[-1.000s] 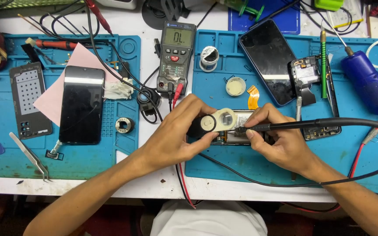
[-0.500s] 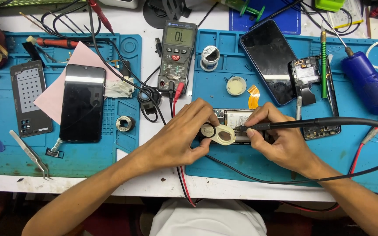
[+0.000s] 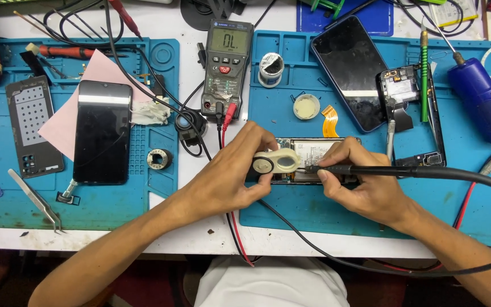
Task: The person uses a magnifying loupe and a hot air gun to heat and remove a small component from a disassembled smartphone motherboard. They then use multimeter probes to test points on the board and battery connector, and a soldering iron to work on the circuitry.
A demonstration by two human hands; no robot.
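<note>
My left hand [image 3: 231, 179] grips a small cream folding magnifier [image 3: 275, 164] and holds it over an opened phone [image 3: 312, 153] lying on the right blue mat [image 3: 291, 207]. My right hand [image 3: 365, 185] pinches a black probe [image 3: 336, 169] like a pen, its tip touching the phone's board just right of the magnifier. The probe's thick black cable runs off to the right. A grey digital multimeter [image 3: 225, 65] stands behind my hands, with red and black leads plugged in.
On the left blue mat [image 3: 160, 199] lie a black phone [image 3: 102, 132] on pink paper, a phone back cover [image 3: 32, 126] and tweezers [image 3: 35, 200]. Behind on the right are a dark screen panel [image 3: 352, 71], a phone frame [image 3: 413, 113], a blue tool [image 3: 481, 99] and a solder spool [image 3: 270, 67].
The magnifier in my left hand has shifted slightly along the opened phone, and my fingers have readjusted. My right hand keeps the probe tip on the board, nearly still.
</note>
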